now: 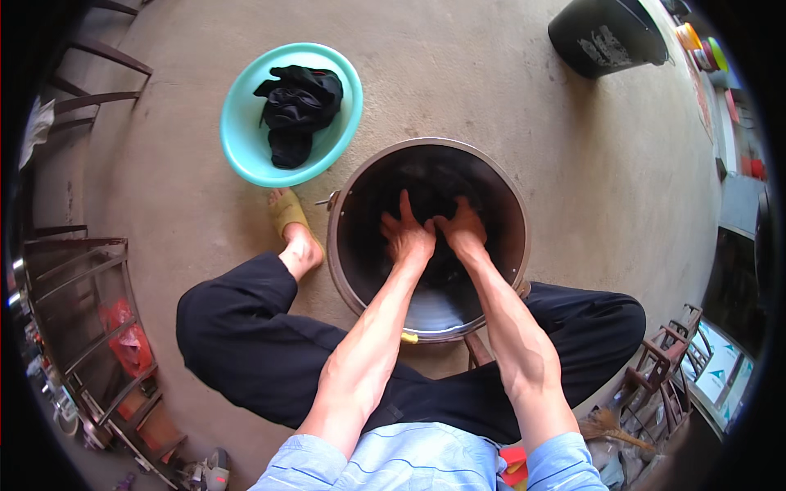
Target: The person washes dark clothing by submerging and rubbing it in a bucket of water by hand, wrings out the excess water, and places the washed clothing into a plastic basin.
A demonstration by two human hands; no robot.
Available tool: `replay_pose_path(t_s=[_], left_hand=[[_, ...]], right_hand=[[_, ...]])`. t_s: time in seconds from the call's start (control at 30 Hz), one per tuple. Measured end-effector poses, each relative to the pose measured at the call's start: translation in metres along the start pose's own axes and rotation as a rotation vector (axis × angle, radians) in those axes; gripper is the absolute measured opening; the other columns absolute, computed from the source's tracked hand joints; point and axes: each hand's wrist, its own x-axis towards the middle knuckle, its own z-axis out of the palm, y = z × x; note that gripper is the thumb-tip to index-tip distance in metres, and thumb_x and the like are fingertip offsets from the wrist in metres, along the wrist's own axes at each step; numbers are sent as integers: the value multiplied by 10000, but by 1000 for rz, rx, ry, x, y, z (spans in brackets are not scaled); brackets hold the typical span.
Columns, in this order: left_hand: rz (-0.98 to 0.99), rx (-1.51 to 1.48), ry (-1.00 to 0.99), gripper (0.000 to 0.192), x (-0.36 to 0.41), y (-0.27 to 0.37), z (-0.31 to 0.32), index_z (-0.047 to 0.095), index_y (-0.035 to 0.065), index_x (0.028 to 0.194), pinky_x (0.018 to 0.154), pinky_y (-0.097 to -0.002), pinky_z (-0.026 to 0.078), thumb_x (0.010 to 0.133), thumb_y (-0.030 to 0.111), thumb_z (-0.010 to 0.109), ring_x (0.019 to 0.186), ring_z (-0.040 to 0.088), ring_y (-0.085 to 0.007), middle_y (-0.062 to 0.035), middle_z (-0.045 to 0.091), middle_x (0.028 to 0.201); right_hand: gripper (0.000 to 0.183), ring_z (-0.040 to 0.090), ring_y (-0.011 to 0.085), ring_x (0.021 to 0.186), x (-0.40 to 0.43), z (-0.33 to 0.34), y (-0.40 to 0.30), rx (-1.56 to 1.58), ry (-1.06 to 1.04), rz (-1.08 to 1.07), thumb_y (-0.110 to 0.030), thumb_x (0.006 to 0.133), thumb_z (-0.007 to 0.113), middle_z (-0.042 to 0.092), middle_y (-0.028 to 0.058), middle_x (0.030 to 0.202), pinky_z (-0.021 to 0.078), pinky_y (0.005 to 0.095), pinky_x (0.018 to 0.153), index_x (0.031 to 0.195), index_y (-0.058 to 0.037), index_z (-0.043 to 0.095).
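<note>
A deep round metal pail (344,282) stands between my knees, its inside dark. Both of my hands reach down into it. My left hand (410,236) has its fingers apart, with the index finger stretched forward. Just to the right is my right hand (465,228), thumb pointing towards the left one; its other fingers are partly lost in shadow. The thumbs are close together near the pail's middle. Something dark lies under the fingertips, too dim to make out. Ahead on the left, a turquoise plastic basin (232,132) holds a bunched black garment (301,104).
A black bucket (605,40) stands at the far right on the concrete floor (442,92). Wooden chair legs (110,55) reach in at the upper left. A rack (80,307) with a red plastic bag (129,337) is at lower left. A broom (614,426) lies at lower right.
</note>
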Motion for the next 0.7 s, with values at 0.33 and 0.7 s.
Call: replay_pose_path(t_s=[0.33,0.7], left_hand=[[154,123,-236,814,22,-33,23,223,241,1544,1080,-466,404,869,372,660,1410,325,-386,-250,321,1516],[-669,-1432,-307,596,2,-32,-8,549,79,1277,760,-472,543,922,558,549,1001,625,-281,-119,621,1155]], right_hand=[[525,628,408,1096,13,15,28,-105,-67,121,-261,795,675,653,266,1154,504,463,947,1263,-37,592],[213,678,332,930,-128,-74,-40,278,-191,-614,-194,843,685,699,137,955,537,396,784,1035,-103,683]])
